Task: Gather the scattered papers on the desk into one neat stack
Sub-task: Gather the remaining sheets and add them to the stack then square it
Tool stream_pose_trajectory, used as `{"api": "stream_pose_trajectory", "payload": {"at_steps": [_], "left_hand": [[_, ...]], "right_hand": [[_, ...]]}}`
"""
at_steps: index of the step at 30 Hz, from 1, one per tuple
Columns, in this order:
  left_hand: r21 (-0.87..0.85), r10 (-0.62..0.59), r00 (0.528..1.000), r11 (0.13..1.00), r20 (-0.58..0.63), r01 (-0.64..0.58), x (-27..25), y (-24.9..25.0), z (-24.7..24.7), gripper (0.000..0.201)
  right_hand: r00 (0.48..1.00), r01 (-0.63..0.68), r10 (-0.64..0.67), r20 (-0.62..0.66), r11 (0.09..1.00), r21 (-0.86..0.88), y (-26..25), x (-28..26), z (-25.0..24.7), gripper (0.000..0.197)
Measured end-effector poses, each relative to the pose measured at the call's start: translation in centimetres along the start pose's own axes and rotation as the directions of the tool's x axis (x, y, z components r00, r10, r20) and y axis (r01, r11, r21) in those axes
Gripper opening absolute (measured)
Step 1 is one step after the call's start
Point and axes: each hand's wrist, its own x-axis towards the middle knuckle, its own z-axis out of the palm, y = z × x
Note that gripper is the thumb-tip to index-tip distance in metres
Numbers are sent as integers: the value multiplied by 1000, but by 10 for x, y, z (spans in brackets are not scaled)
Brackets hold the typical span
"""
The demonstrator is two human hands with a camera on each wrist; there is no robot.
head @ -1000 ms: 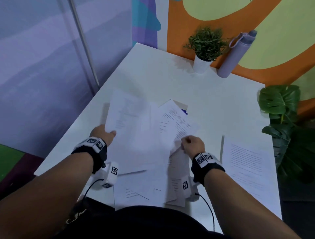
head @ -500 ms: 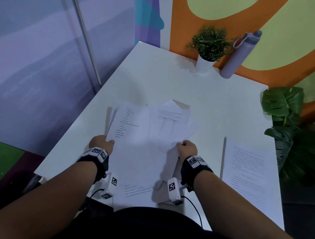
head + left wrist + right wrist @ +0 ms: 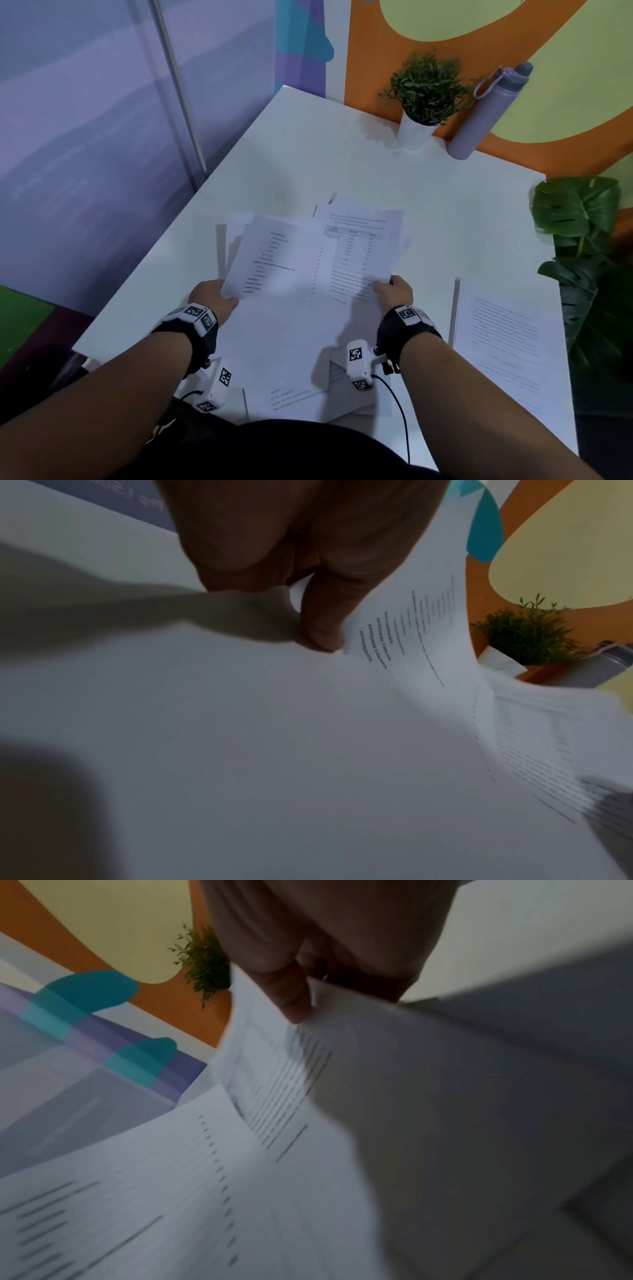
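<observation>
A loose bundle of printed papers (image 3: 308, 270) is held above the white desk (image 3: 342, 154) in front of me. My left hand (image 3: 214, 296) pinches its left edge, thumb on top; the left wrist view shows the thumb (image 3: 325, 631) pressed on the sheet (image 3: 411, 631). My right hand (image 3: 394, 291) pinches the right edge, and in the right wrist view its thumb (image 3: 291, 1001) lies on the papers (image 3: 274, 1074). A single printed sheet (image 3: 507, 339) lies flat at the desk's right. More sheets (image 3: 308, 394) lie under the bundle near the front edge.
A small potted plant (image 3: 424, 99) and a lilac bottle (image 3: 486, 109) stand at the desk's far edge by the orange wall. A large-leaved plant (image 3: 582, 240) stands beyond the right edge. The far half of the desk is bare.
Both hands have drawn closer together, bringing the separate sheets into one overlapping bundle. The right hand moved left and toward me; the sheets now sit more squarely over each other.
</observation>
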Motion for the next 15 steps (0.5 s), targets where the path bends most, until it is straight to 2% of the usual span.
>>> {"api": "stream_pose_trajectory", "payload": {"at_steps": [4,6,8,11,13,15], "left_hand": [[-28,41,999,999,8,-41,0,-2,-2,22],[-14,45,999,999,-11,-45,2,-4,-2,18],[32,16,999,999,-38,-14,6,-4,-6,15],[57,-53,993,997,-108,59,12,-2,-14,19],[-61,-112,975,993,-190,102,13,-2,-19,45],[-173,-181,958,974,-223,143,16,-4,-25,79]], "right_hand": [[999,34,-34,-1,998,55,7,5,-5,19],[992,81,-81,-93,997,-3,5,5,-10,30],[967,138,-155,-203,986,-99,3,8,-20,29],[935,187,-235,-265,963,-195,0,11,-38,33],[932,199,-248,-266,960,-195,0,11,-52,31],[933,208,-262,-245,952,-226,1,5,-64,19]]}}
